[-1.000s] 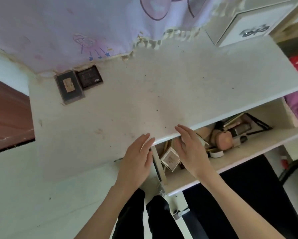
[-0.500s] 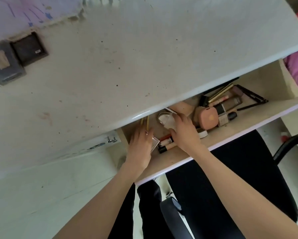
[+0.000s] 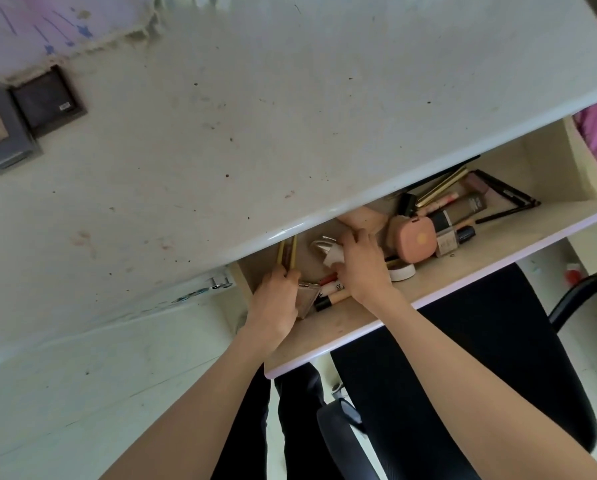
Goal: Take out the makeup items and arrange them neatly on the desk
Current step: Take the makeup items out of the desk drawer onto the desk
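where both hands [image 3: 276, 299] pinch items in the drawer [image 3: 498, 237], a speckled white desk [image 3: 255, 116], pale floor [image 3: 82, 393].

No legible text; labels on the dark palettes [image 3: 48, 100] and drawer tubes [image 3: 463, 209] too blurred

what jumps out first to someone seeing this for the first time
Both hands reach into the open pale wooden drawer under the desk edge: the left hand grips two thin gold pencils, the right hand holds a white tube. Beside them lies a round peach compact.
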